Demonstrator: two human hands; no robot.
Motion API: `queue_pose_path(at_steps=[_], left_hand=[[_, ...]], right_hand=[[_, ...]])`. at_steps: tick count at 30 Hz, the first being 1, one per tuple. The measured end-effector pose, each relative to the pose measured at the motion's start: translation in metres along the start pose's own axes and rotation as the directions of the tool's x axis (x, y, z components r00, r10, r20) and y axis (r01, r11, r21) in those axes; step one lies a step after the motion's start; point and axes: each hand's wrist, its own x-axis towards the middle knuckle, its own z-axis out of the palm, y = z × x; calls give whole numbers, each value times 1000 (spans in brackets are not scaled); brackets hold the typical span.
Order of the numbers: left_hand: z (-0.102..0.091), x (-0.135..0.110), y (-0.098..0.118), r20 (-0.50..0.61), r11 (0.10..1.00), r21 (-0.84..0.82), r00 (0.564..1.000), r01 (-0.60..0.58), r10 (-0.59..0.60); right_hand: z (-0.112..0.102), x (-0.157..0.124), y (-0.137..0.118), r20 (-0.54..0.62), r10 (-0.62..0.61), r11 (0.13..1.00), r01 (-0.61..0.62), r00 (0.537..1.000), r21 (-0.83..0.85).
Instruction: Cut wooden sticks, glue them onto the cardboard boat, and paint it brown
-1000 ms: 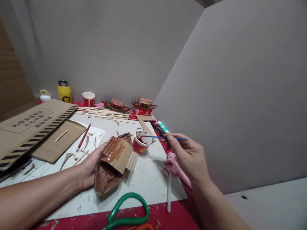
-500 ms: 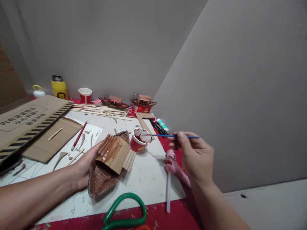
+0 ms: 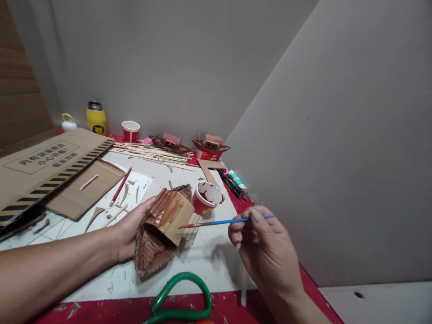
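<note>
My left hand (image 3: 130, 229) is closed around the far left side of a cardboard model boat (image 3: 165, 225), its fingers mostly hidden behind the hull. The boat's curved roof is wet with brown paint on its left part and bare tan on its right. Between thumb and fingers, my right hand (image 3: 261, 238) pinches a thin blue paintbrush (image 3: 224, 222). Its brown-coated tip is over the bare side of the roof; whether it touches I cannot tell. Just behind the boat stands a red paper cup (image 3: 204, 202) with brown paint smeared inside.
Green-handled scissors (image 3: 184, 310) lie at the front edge. Two finished model boats (image 3: 170, 141), thin wooden sticks (image 3: 151, 154), another paper cup (image 3: 131, 130) and a yellow bottle (image 3: 96, 120) are at the back. Cardboard (image 3: 84, 193), scraps and a red pencil (image 3: 120, 186) lie left; markers (image 3: 231, 182) lie right.
My right hand has brought the brush from the cup's mouth down and left to the boat's roof. My left hand still holds the boat. The whole view has shifted slightly.
</note>
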Motion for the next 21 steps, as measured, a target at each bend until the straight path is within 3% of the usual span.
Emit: queue_pose_path(at_steps=[10,21], left_hand=[[-7,5,-2,30,1000,3,1000,-9,9],[-5,4,-2,21,1000,-3,1000,-19,19]], right_hand=[[7,-9,7,67,42,999,-42,997,-2],[7,-6,7,73,4,1000,-4,997,-11]])
